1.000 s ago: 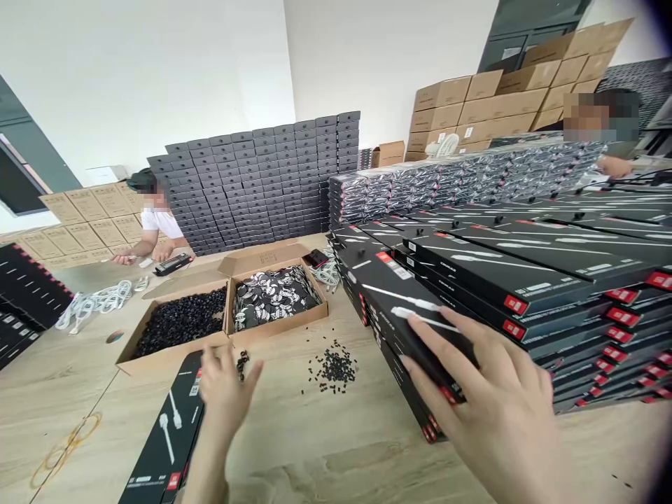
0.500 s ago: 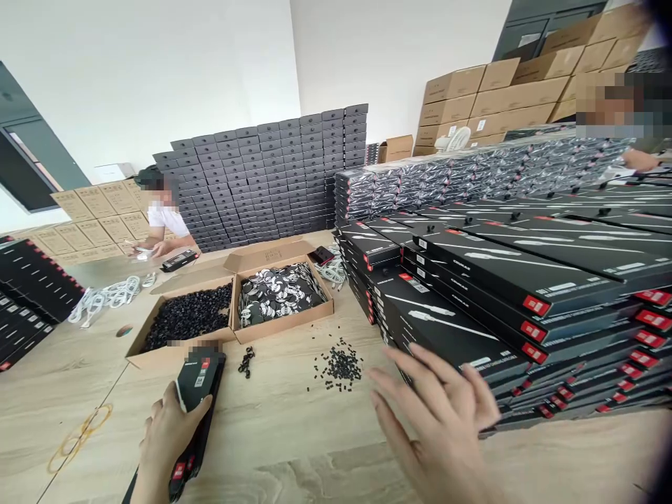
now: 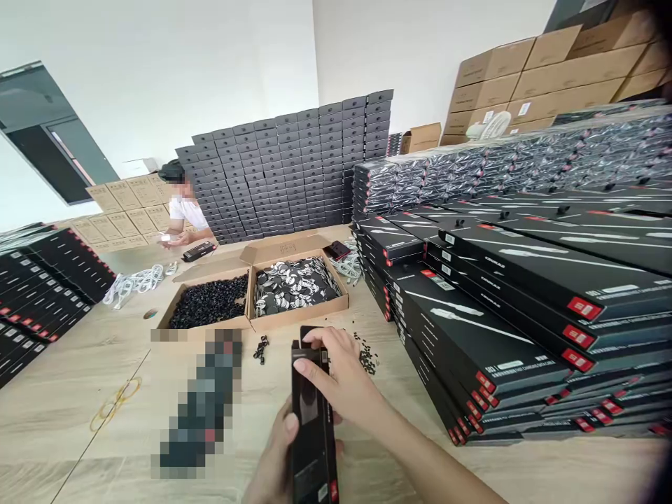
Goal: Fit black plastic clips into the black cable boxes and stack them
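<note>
Gripping the black box (image 3: pixel 311 420) from below, left hand (image 3: pixel 276 465); right hand (image 3: pixel 341 381) pinches its top.

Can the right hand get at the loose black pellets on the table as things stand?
Probably yes. The right hand rests on the top end of the black box, and the loose pellets lie just beyond its knuckles on bare table, nothing between. It would have to let go first.

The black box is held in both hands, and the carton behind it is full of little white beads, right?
Not quite. In the head view both hands, left hand and right hand, do hold the long black box, but the left carton behind it is full of small black pieces, not white beads.
</note>
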Available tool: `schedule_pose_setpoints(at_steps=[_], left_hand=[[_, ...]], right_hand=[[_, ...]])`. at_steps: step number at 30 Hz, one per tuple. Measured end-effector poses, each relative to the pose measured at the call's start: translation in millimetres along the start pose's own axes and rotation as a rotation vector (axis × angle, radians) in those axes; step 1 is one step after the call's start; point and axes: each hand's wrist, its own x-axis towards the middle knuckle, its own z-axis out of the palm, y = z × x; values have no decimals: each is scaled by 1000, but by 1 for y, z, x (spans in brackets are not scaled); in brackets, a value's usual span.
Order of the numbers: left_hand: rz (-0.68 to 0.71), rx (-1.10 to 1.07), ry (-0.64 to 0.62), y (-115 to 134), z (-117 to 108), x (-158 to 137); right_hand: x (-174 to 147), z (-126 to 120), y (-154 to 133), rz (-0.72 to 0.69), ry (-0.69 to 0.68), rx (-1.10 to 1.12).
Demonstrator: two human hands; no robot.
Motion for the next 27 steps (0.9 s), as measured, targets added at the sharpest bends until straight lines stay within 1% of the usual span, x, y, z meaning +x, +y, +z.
schedule_pose_setpoints(at_steps=[2,5,7,9,10,12,13,14,15,17,18,19,20,23,25,27], left_hand=[[39,1,10,-15,0,4],[78,-18,-5,-28,-2,9],[90,-32,-17,-33,-3,12],[96,-25,5,-35,-2,16],[95,-12,38,-35,-1,18],[94,21,140,-32,1,20],[100,35,194,-29,2,21],[109,49,242,-26,3,22],[115,62,272,-22,4,22],[149,79,285,-15,5,22],[175,88,281,-11,5,23],[203,101,271,-9,5,23],[225,114,268,-7,5,24],[231,142,331,1,5,28],[230,137,417,7,5,31],[280,133,512,14,3,33]], right_hand=[[5,-2,5,52,-98,-30],[9,-5,12,45,-244,8],[10,-5,15,35,-258,66],[9,-2,17,62,-182,101],[7,0,20,83,-108,117],[-1,6,25,129,53,192],[-7,9,29,165,97,265],[-14,12,33,211,95,364],[-23,14,37,263,43,478],[-39,17,45,352,-171,681],[-47,19,48,376,-274,740],[-53,20,52,386,-344,768],[-58,21,55,392,-375,768],[-63,23,61,430,-338,673],[-63,23,60,440,-373,640],[-61,22,57,416,-438,683]])
